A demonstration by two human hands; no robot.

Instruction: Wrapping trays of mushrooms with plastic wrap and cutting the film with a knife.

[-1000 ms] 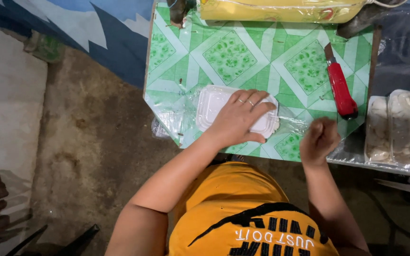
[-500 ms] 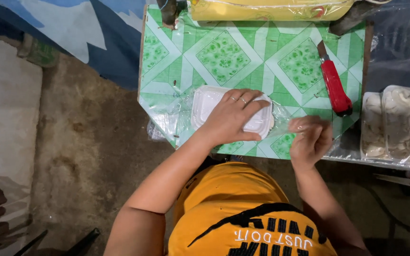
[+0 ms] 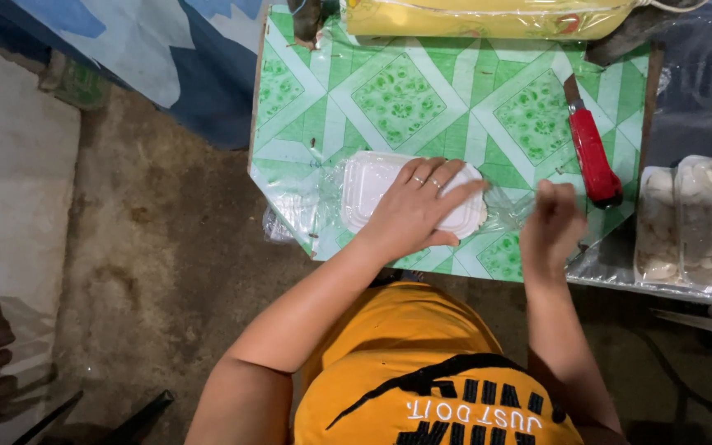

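Observation:
A white foam tray [image 3: 372, 188] lies near the front edge of the green patterned table [image 3: 422, 99], wrapped in clear plastic film [image 3: 311, 214]. My left hand [image 3: 418, 213] presses flat on top of the tray, fingers spread, with rings on two fingers. My right hand [image 3: 552, 227] is just to the right of the tray, fingers pinched on the loose end of the clear film [image 3: 508, 206] and pulling it sideways. A red-handled knife [image 3: 593, 156] rests beyond my right hand.
Two film-wrapped trays of pale food [image 3: 694, 221] sit at the right. A long yellow roll in plastic [image 3: 488, 16] lies across the table's far edge. Dirt floor [image 3: 142, 247] and a blue tarp [image 3: 150, 58] are at the left.
The right hand has lifted and moved slightly up and right with the film end. The left hand stays pressed on the tray.

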